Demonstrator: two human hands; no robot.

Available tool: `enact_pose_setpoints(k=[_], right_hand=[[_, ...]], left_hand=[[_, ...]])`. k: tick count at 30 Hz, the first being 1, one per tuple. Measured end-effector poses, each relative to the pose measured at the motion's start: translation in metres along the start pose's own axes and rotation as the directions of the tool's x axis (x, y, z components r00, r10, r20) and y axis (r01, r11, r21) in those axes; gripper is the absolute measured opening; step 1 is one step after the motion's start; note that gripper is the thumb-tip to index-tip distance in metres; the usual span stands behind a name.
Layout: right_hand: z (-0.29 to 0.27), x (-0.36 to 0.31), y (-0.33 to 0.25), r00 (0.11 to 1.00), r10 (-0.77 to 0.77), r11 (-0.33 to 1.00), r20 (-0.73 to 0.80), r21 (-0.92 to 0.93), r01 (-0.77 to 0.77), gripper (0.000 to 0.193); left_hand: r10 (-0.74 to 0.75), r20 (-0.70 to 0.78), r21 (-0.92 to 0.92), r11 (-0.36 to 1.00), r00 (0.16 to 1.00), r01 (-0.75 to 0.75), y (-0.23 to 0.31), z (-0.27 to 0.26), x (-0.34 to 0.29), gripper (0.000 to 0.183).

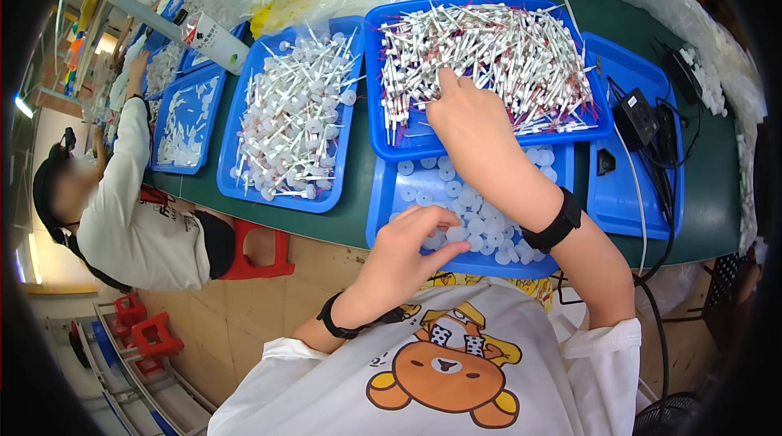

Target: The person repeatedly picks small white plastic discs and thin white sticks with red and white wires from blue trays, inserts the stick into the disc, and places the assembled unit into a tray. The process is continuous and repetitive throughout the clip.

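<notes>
My left hand is over the near edge of a blue tray of translucent white discs. One round disc sits between its thumb and forefinger. My right hand reaches into a fuller blue tray just beyond, heaped with thin white sticks that have reddish thread-like ends. Its fingers are curled down together at the pile. Their tips are partly hidden, so what they grip cannot be made out. This upper tray overlaps the far part of the disc tray.
Left of these, a blue tray holds sticks with discs fitted on. Farther left are another tray, a white cup and a seated co-worker. On the right, a black power adapter and cables lie over a blue tray.
</notes>
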State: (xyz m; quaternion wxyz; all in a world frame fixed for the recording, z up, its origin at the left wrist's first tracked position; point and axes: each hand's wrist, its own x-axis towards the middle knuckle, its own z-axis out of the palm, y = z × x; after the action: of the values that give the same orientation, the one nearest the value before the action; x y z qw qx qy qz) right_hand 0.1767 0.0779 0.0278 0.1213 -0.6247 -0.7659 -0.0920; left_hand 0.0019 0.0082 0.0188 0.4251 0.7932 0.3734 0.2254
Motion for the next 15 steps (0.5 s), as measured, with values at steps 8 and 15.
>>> enact_pose_setpoints(k=[8, 15], right_hand=[[-0.044, -0.015, -0.004, 0.987, 0.104, 0.926, -0.119, 0.375, -0.052, 0.008], [-0.130, -0.081, -0.025, 0.957, 0.274, 0.698, -0.095, 0.704, -0.130, 0.013]], left_hand=[[-0.059, 0.089, -0.470, 0.878, 0.994, 0.094, 0.004, -0.002, 0.000, 0.038], [-0.031, 0.078, -0.696, 0.714, 0.996, 0.076, 0.008, 0.001, 0.000, 0.041]])
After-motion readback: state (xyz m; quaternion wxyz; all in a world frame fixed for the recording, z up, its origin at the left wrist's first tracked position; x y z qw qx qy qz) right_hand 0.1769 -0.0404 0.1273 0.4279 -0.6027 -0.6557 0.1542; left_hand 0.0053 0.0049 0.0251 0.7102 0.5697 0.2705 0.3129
